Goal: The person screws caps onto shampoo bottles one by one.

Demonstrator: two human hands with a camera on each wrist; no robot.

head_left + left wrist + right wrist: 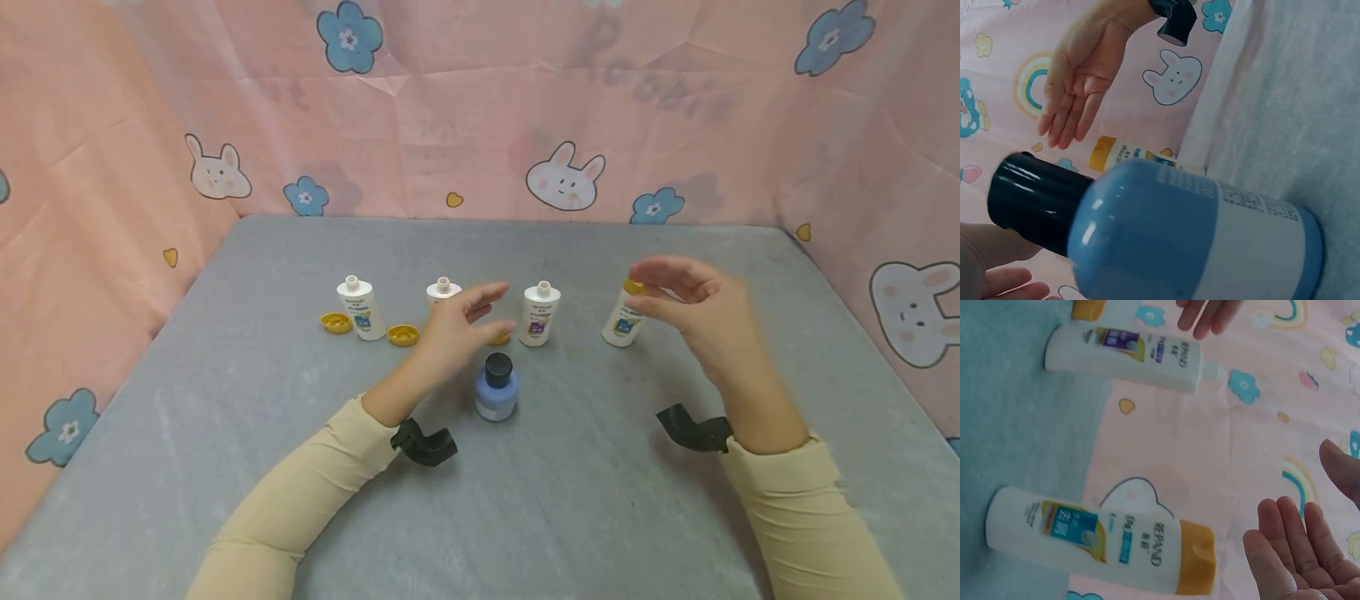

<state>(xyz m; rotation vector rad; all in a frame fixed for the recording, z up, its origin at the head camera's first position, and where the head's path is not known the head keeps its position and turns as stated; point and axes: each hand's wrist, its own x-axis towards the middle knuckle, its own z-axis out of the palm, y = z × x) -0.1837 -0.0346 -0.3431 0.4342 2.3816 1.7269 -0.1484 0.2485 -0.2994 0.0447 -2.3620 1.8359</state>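
My right hand [701, 308] hovers beside the yellow cap of a white shampoo bottle [622, 323] standing at the right. A gap shows between its fingers and that cap [1197, 557] in the right wrist view. My left hand [456, 327] is raised, fingers extended and holding nothing, and partly hides a second white bottle [443, 288] without its cap. Just below the left hand, a blue bottle [497, 398] with a black lid stands upright; it fills much of the left wrist view. An uncapped white bottle [539, 317] with a purple label stands between the hands.
Another uncapped white bottle [362, 311] stands at the left of the row. Yellow caps lie on the grey tabletop [570, 500]: one cap [336, 323] far left, another cap [403, 336], and a partly hidden cap [499, 339]. A pink patterned cloth [420, 125] surrounds the table.
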